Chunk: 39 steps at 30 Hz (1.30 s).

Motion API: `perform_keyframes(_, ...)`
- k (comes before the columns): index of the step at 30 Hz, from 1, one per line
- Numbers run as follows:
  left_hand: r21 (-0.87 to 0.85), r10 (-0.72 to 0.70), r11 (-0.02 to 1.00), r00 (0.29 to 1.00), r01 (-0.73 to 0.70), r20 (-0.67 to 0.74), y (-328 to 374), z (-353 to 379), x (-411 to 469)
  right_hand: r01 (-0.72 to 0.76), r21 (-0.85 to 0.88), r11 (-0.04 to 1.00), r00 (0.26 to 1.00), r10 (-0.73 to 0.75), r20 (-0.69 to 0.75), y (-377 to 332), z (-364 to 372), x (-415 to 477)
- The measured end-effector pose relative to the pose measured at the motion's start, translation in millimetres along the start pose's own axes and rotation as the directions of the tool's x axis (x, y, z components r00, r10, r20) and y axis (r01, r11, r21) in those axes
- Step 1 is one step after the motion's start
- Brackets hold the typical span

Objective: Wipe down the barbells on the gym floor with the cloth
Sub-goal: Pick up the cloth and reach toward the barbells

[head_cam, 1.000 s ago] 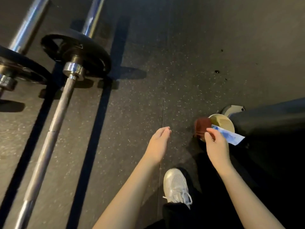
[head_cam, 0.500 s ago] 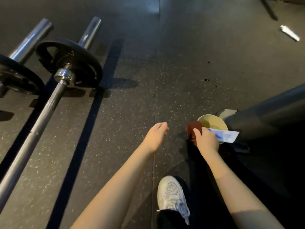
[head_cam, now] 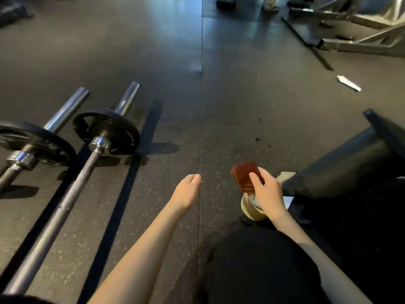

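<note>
A: Eyes on the cloth point(head_cam: 243, 177): a folded reddish-brown pad, up off the floor point(head_cam: 197, 102), held in the right hand point(head_cam: 266, 195), just right of centre.

B: What sort of grip?

A: The thumb point(head_cam: 255, 179) lies across the near face and the other fingers curl in underneath, so it's a firm pinch. The free end sticks out past the fingers, and its long side runs away from the person, leaning a touch left.

B: And the left hand point(head_cam: 186, 191)?

A: It's holding nothing. The fingers are loosely curled and relaxed, hovering above the floor, near the cloth but apart from it.

B: What about the job itself?

A: The nearer barbell point(head_cam: 65, 207) and the farther barbell point(head_cam: 13, 171) lie on the floor off to the left, side by side and close to parallel. Each runs long from lower left to upper right, with its bare chrome end pointing away. The nearer one carries a black plate point(head_cam: 109, 128) behind a shiny collar point(head_cam: 99, 143). The farther one has its own plate point(head_cam: 37, 142), and its shaft is cut off by the left edge. Both hands are well apart from them.

B: What's around the right hand?

A: A pale cup point(head_cam: 249, 208) sits directly below it, partly hidden by the wrist. Just beside that is a dark padded bench point(head_cam: 350, 160), and the person's knee point(head_cam: 258, 266), in black, is at the bottom. Far off to the right, a small white tube point(head_cam: 348, 83) lies on the floor.
</note>
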<state>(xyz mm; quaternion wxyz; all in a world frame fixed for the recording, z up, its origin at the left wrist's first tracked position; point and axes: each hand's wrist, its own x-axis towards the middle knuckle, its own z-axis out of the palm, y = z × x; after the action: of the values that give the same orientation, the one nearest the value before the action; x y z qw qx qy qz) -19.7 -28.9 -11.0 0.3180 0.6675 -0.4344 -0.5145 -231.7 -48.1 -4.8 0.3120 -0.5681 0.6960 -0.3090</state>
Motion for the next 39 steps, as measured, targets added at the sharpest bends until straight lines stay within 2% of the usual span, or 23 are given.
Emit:
perform_keyframes(2, 0.026, 0.020, 0.999, 0.998, -0.019, -0.065, 18, -14, -11, 0.040, 0.073, 0.997, 0.998, -0.043, 0.043, -32, -10, -2)
perform_keyframes(9, 0.106, 0.058, 0.994, 0.935, -0.022, -0.350, 80, -75, -61, 0.153, 0.148, 0.977, 0.958, -0.184, 0.221, -136, -20, -16)
perform_keyframes(14, 0.133, 0.120, 0.989, 0.895, -0.068, -0.430, 88, -125, -105, 0.191, 0.252, 0.949, 0.919, -0.263, 0.293, -188, -7, -36)
perform_keyframes(18, 0.163, 0.136, 0.985, 0.860, -0.062, -0.493, 78, -165, -137, 0.163, 0.315, 0.935, 0.886, -0.279, 0.369, -215, 11, -56)
perform_keyframes(24, 0.220, 0.144, 0.975, 0.834, -0.028, -0.533, 69, -214, -126, 0.221, 0.281, 0.934, 0.867, -0.320, 0.382, -244, 37, -60)
perform_keyframes(30, 0.210, 0.096, 0.978, 0.845, 0.020, -0.526, 52, -223, -66, 0.284, 0.205, 0.937, 0.840, -0.346, 0.417, -262, 78, -9)
perform_keyframes(36, 0.236, 0.100, 0.971, 0.831, 0.038, -0.547, 45, -240, 1, 0.424, 0.022, 0.906, 0.762, -0.370, 0.532, -286, 125, 60)
perform_keyframes(39, 0.241, 0.075, 0.968, 0.841, 0.067, -0.536, 51, -251, 28, 0.523, -0.049, 0.851, 0.689, -0.389, 0.611, -307, 130, 93)
